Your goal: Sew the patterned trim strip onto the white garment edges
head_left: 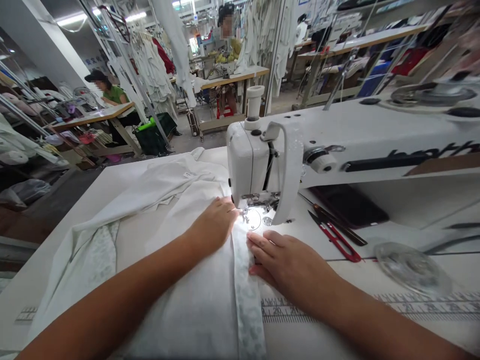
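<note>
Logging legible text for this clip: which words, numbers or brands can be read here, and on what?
"20": printed measuring scale on the white table; its other numbers are blurred.
Black script brand on the white sewing machine arm: partly cut off, unreadable.
Small tag on the white fabric: too small.
Blue wall sign, far left: blurred.

presser foot: lost in glare | fabric: cut off at bottom
</note>
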Demonstrator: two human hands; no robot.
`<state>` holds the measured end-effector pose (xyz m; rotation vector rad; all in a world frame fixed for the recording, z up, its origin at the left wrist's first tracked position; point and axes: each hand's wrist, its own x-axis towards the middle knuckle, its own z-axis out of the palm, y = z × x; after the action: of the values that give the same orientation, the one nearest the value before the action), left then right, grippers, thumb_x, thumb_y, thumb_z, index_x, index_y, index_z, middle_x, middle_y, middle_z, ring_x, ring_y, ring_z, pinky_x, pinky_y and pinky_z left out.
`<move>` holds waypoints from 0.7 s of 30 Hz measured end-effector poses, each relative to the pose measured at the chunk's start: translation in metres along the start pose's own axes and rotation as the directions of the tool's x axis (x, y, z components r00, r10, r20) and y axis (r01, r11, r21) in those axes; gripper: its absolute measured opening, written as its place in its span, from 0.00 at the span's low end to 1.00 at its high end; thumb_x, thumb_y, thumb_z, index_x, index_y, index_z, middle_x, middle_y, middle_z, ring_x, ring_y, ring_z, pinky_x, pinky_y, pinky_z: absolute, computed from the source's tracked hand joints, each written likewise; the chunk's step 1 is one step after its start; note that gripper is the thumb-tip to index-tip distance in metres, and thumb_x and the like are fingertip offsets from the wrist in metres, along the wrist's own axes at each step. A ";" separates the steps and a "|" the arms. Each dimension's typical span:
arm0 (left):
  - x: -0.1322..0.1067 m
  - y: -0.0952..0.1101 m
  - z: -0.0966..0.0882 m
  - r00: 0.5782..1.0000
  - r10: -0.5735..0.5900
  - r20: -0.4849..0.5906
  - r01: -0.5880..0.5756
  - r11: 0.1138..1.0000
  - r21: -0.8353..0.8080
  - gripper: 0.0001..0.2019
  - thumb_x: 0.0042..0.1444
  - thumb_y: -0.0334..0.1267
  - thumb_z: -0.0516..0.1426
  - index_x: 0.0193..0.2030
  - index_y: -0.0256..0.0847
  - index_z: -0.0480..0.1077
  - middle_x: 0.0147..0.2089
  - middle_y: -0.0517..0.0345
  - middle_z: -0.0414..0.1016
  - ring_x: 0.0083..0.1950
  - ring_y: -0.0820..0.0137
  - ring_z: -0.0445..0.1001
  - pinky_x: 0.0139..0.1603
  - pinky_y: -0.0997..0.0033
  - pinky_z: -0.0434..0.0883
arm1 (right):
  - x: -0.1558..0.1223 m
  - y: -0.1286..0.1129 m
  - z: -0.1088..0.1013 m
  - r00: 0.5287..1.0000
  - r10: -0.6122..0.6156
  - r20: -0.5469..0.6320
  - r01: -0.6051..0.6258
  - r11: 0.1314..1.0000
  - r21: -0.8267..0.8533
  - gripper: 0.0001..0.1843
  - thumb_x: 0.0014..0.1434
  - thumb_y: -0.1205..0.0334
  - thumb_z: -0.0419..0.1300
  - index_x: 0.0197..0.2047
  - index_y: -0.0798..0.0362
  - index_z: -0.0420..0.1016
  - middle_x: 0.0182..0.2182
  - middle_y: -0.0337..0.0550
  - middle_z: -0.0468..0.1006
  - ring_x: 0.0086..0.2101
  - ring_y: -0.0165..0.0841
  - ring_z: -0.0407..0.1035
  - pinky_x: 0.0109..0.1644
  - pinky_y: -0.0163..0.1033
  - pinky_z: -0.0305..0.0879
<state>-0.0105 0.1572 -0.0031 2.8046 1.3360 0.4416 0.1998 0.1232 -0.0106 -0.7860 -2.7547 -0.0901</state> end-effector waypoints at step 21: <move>0.003 0.000 0.007 0.993 -0.084 -0.086 0.066 0.980 -0.190 0.04 0.56 0.33 0.54 0.39 0.39 0.67 0.38 0.52 0.74 0.41 0.62 0.73 0.51 0.52 0.71 | 0.007 0.002 -0.001 0.997 0.066 -0.051 -0.066 0.998 -0.004 0.15 0.63 0.63 0.57 0.50 0.61 0.75 0.52 0.50 0.76 0.43 0.45 0.71 0.36 0.49 0.73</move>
<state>-0.0071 0.1604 -0.0090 2.6024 1.3343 0.6661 0.1953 0.1279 -0.0080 -0.8629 -2.6790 -0.1029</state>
